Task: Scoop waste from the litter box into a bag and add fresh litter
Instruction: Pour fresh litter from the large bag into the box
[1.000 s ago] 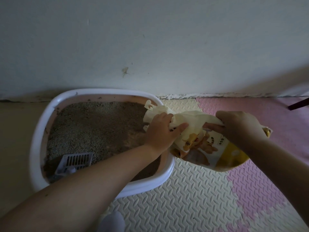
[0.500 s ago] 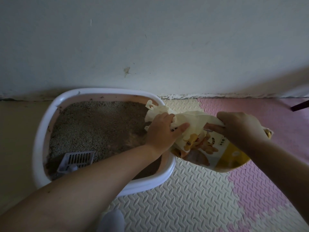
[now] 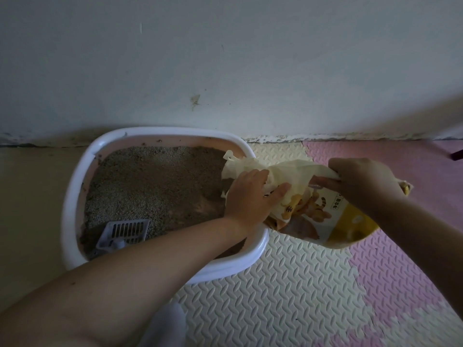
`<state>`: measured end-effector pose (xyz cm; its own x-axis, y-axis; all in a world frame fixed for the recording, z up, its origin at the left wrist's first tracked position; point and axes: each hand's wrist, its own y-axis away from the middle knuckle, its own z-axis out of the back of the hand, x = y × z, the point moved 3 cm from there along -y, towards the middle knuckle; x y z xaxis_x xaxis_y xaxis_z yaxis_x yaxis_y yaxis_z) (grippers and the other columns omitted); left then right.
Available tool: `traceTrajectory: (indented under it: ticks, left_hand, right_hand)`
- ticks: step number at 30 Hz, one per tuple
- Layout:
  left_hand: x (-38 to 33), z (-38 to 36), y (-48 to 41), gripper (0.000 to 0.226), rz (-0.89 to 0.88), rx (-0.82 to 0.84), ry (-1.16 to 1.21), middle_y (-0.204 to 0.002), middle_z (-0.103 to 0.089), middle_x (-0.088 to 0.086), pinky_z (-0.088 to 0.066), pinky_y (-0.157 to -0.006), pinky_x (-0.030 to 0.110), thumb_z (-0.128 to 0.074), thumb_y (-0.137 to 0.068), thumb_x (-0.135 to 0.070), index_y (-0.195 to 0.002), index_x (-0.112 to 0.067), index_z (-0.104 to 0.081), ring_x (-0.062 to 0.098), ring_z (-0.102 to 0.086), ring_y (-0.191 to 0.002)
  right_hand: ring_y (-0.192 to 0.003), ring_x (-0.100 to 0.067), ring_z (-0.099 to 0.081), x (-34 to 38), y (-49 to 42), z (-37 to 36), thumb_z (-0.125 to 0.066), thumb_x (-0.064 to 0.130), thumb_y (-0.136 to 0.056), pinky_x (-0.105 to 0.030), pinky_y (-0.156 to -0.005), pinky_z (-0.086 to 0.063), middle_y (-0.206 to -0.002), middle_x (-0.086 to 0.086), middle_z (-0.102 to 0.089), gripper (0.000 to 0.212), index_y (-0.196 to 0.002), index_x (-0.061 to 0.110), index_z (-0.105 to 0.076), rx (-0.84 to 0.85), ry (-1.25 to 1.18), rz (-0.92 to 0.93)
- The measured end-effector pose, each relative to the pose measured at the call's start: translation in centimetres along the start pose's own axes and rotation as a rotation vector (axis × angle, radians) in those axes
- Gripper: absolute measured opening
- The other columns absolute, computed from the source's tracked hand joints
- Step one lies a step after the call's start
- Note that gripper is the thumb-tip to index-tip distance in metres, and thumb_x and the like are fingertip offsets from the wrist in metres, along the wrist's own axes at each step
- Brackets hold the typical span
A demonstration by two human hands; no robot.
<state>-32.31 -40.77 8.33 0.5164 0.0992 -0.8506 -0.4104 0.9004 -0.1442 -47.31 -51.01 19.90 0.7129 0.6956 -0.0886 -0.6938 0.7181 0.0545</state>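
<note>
A: status, nearest first?

B: bottom edge: something white and rounded (image 3: 167,324), too blurred to name. Floor is cream foam mat (image 3: 288,284) with pink mat (image 3: 400,259) joined on the right.

A: litter box?

B: white litter box (image 3: 72,196) sits half on the cream mat, far side against the wall (image 3: 225,58). Grey-brown litter (image 3: 155,181) inside. Slotted grey scoop (image 3: 125,232) lies in the near-left corner, on the litter, untouched.

A: hands?

B: both on the litter bag (image 3: 325,221). Left hand (image 3: 250,194) reaches across the box and clutches the crumpled cream top, thumb stretched over it. Right hand (image 3: 360,181) grips the bag's upper edge, fingers curled round it.

A: bag position?

B: yellow, cartoon tiger print, tilted. Mouth end is over the box's right side; the body hangs out past the rim above the mats.

A: litter coming out?

B: can't tell, left hand hides the opening.

A: behind?

B: plain wall, small stain above the box. Dark object (image 3: 456,155) at the right edge, unclear.
</note>
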Motion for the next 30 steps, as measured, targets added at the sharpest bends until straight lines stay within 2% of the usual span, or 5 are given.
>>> traceTrajectory:
  ticks: [8,14,20,27,30]
  left_hand:
    - [-0.9,0.6,-0.4,0.036,-0.14,-0.05,-0.066,-0.067,-0.046,-0.005,-0.042,-0.062,0.036,-0.055,-0.091,-0.047,-0.07,-0.02,-0.043,0.017,-0.047,-0.07]
    - [-2.4,0.6,-1.0,0.039,-0.311,-0.1,-0.186,-0.061,-0.033,-0.011,-0.033,-0.059,0.03,-0.064,-0.087,-0.038,-0.066,-0.024,-0.033,0.014,-0.036,-0.061]
    - [-2.8,0.1,-1.9,0.024,-0.394,-0.067,-0.266,-0.068,-0.057,-0.004,-0.038,-0.068,0.031,-0.065,-0.086,-0.037,-0.079,-0.015,-0.07,0.02,-0.053,-0.069]
    - [-2.8,-0.4,-2.9,0.024,-0.446,-0.091,-0.272,-0.069,-0.043,-0.012,-0.031,-0.069,0.028,-0.068,-0.084,-0.036,-0.08,-0.013,-0.072,0.013,-0.043,-0.067]
    - [-3.0,-0.5,-3.3,0.024,-0.474,-0.079,-0.285,-0.067,-0.044,-0.01,-0.032,-0.069,0.029,-0.069,-0.083,-0.036,-0.079,-0.013,-0.072,0.016,-0.045,-0.066]
  right_hand:
    - [-0.046,-0.011,-0.045,-1.5,0.5,-1.0,-0.054,0.056,-0.08,-0.022,-0.045,-0.03,-0.052,0.006,-0.049,0.039,-0.061,0.023,-0.047,-0.034,-0.073,-0.023]
    - [-0.051,-0.009,-0.053,-3.8,2.3,-3.0,-0.059,0.05,-0.081,-0.024,-0.047,-0.042,-0.058,0.01,-0.057,0.032,-0.07,0.021,-0.061,-0.011,-0.218,-0.119]
    - [-0.057,-0.01,-0.06,-5.4,4.3,-5.9,-0.056,0.046,-0.084,-0.032,-0.053,-0.053,-0.065,0.009,-0.06,0.024,-0.071,0.025,-0.057,0.047,-0.36,-0.222]
    - [-0.058,-0.007,-0.058,-5.9,4.6,-6.5,-0.057,0.041,-0.089,-0.025,-0.051,-0.047,-0.065,0.013,-0.059,0.023,-0.068,0.033,-0.051,0.05,-0.428,-0.219]
    - [-0.059,-0.01,-0.058,-6.2,4.2,-6.2,-0.057,0.042,-0.088,-0.033,-0.055,-0.053,-0.065,0.009,-0.059,0.024,-0.07,0.027,-0.053,0.089,-0.362,-0.224]
